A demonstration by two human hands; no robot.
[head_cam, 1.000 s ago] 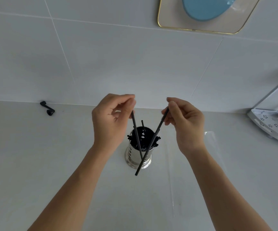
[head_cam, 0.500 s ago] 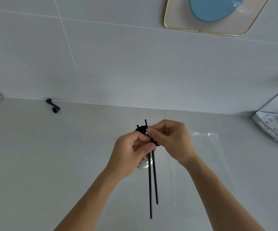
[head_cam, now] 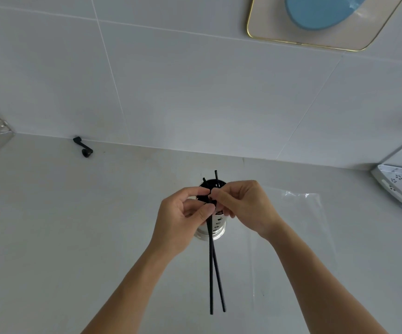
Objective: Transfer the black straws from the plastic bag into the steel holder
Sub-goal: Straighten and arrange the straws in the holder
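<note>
**Last straws head for the holder**

On a pale counter below a tiled wall, the left hand (head_cam: 183,214) and right hand (head_cam: 242,207) meet over the steel holder (head_cam: 213,227), fingertips pinched together on two black straws (head_cam: 211,273). The pair hangs lengthwise toward the camera, lower ends splayed slightly apart. Other straws already fill the holder, two tips poking above its rim. The plastic bag (head_cam: 298,227) lies flat just beside it, seemingly empty, so the job looks nearly finished.
</note>
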